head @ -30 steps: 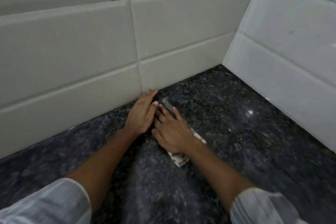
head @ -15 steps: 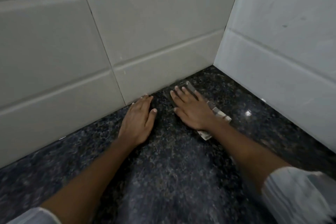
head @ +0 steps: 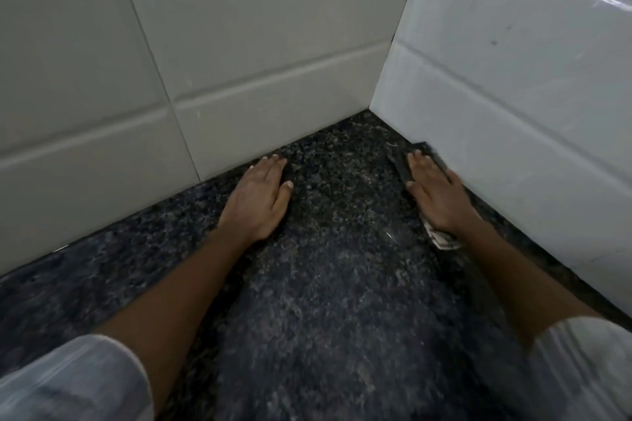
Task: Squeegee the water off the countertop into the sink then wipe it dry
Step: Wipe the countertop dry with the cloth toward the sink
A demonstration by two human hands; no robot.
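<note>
A dark speckled granite countertop (head: 335, 249) fills the lower view and runs into a tiled corner. My left hand (head: 260, 195) lies flat on it, palm down, fingers together, fingertips close to the back wall. My right hand (head: 434, 191) presses flat on a folded cloth (head: 443, 241), right beside the right-hand wall. The cloth is mostly hidden under the hand; a pale patterned end shows behind the wrist and a dark end ahead of the fingertips. No squeegee and no sink are in view.
Pale tiled walls close the counter at the back (head: 239, 79) and on the right (head: 513, 113), meeting in a corner (head: 371, 109). My light sleeves sit at the bottom left and bottom right of the view.
My right hand has slid the cloth to the right, from beside my left hand over to the right-hand wall. My left hand has stayed flat near the back wall.
</note>
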